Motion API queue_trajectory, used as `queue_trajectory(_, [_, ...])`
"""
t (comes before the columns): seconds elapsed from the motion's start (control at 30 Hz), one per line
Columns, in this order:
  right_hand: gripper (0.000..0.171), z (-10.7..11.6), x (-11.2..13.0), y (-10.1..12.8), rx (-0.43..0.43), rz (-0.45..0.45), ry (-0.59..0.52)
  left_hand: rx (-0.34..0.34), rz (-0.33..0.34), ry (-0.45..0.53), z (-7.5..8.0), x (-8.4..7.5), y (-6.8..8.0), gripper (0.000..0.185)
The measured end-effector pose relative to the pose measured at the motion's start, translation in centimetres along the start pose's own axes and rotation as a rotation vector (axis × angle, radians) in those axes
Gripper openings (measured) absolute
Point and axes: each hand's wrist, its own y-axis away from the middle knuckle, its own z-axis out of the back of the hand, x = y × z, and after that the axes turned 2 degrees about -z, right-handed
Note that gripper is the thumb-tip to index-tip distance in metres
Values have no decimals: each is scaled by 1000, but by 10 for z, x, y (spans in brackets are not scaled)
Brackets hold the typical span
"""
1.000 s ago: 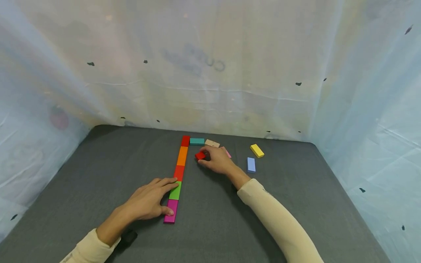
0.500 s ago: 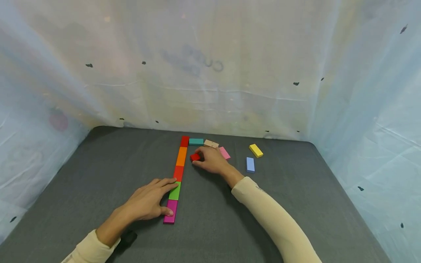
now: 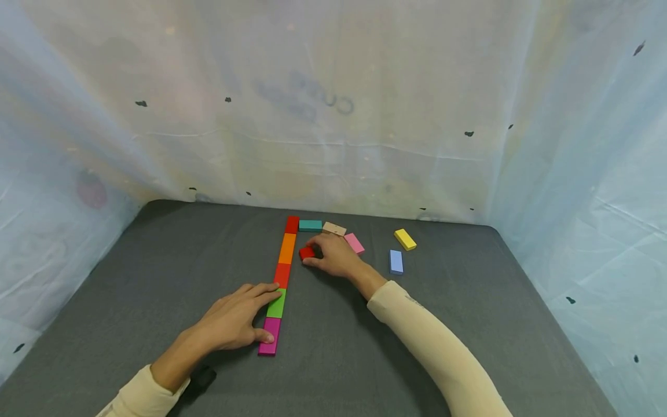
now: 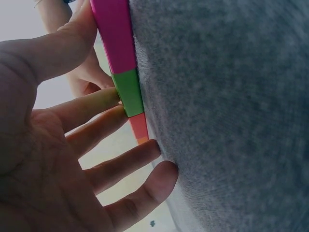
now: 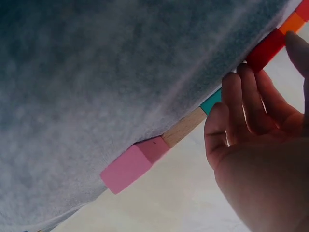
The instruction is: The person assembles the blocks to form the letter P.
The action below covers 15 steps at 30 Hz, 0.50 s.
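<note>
Red block pinched in your right hand at mid-frame — your flat, relaxed left hand braces the coloured row, likely steadying it.

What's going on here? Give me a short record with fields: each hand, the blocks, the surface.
left hand: fingers straight, resting against the green block and magenta block of the row
right hand: holds a loose red block beside the row
row: red, orange, red, green, magenta, end to end
loose blocks: teal, tan, pink, yellow, blue
surface: grey cloth
</note>
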Motion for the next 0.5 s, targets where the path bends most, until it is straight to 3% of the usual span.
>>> queue_trajectory(0.3, [39,-3,5,1,18,2,-24,7,33,14,-1,-1,4,84])
queue_trajectory(0.5, [44,0,0,9,29,-10,-69,1,5,-6,-3,-4,-3,83])
